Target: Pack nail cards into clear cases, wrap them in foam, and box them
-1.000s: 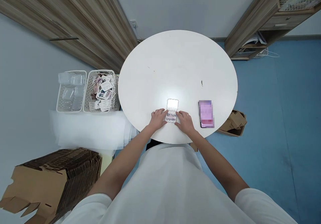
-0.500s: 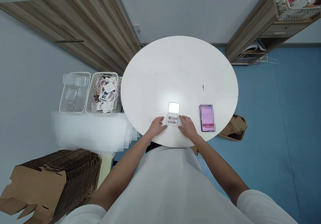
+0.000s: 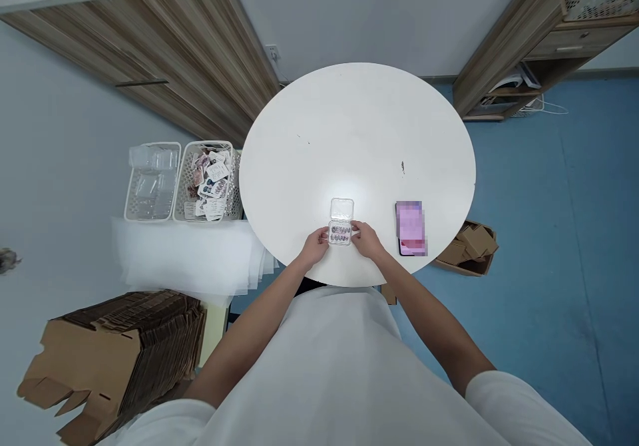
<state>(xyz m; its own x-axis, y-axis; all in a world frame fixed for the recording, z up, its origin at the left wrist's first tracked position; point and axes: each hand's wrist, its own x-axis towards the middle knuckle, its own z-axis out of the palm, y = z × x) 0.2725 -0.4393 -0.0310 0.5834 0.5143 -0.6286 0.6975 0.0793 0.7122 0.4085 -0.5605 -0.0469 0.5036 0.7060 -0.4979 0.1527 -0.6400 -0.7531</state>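
A small clear plastic case sits near the front edge of the white round table, holding two rows of small patterned pieces that look like press-on nails. Its transparent lid stands open on the far side. My left hand grips the case's left edge with its fingertips. On the opposite side, my right hand has thumb and fingers at the right edge, near the hinge. Whether the case is lifted off the table I cannot tell.
A phone lies right of my hands on the table. To the left are a basket of printed cards, a basket of clear plastic packs, translucent sheets and stacked flat cardboard boxes. A cardboard box stands at right.
Both hands have closed in on the case's sides, fingers now touching its edges. The view has shifted slightly, and the glare on the lid has gone.
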